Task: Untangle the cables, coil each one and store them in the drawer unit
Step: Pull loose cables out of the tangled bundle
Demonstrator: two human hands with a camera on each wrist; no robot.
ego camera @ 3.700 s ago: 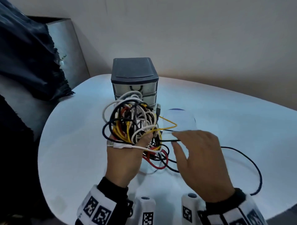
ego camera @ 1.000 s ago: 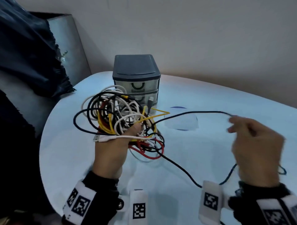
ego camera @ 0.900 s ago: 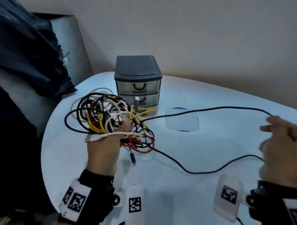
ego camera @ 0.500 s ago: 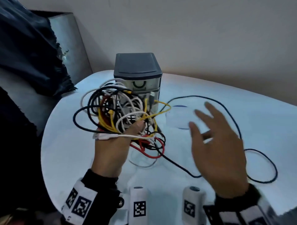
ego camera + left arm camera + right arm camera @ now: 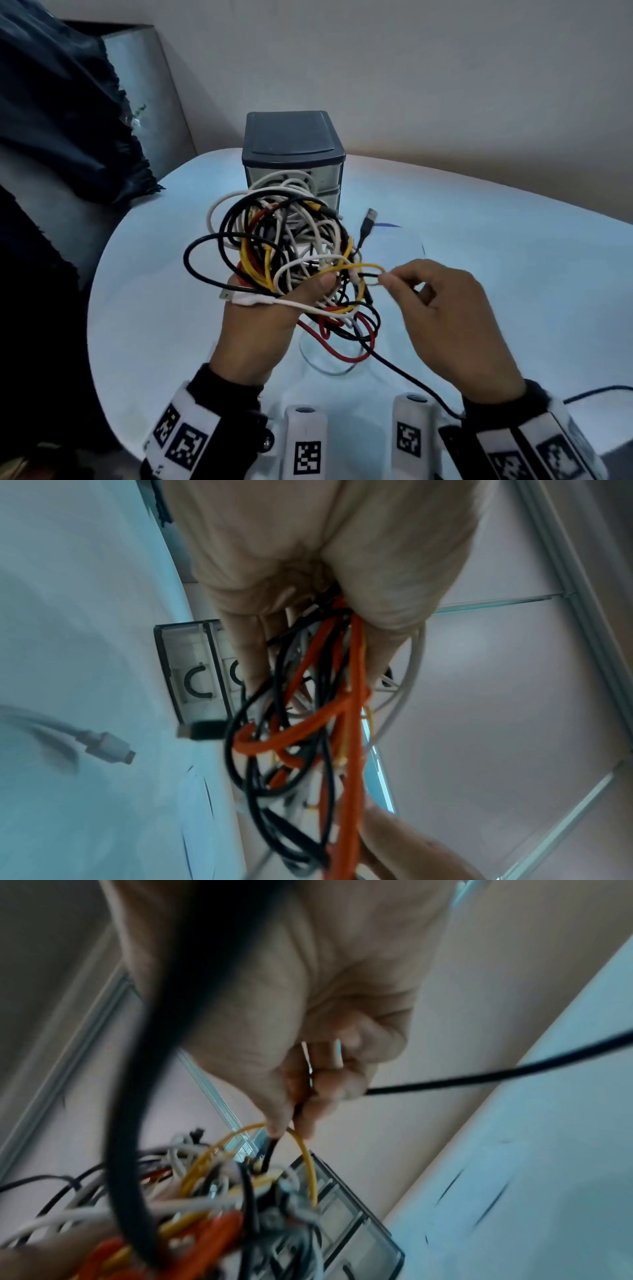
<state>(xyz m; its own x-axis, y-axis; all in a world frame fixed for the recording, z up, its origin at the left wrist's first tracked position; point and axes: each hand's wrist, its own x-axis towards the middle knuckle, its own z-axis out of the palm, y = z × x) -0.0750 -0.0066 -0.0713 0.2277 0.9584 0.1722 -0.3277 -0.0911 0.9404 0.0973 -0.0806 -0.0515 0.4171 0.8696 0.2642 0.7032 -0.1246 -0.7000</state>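
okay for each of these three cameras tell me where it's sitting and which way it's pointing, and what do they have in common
Head: worn on the head, facing forward and down at the cable tangle, drawer unit, both hands.
Left wrist: under the left hand, looking along its fingers gripping the tangle, drawer unit beyond.
Right wrist: under the right hand, looking along fingers pinching a black cable.
Shared: all show the tangle and drawer unit.

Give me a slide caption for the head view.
Left hand holds the tangled cable bundle above the table while the right hand pinches a black cable; drawer unit behind.
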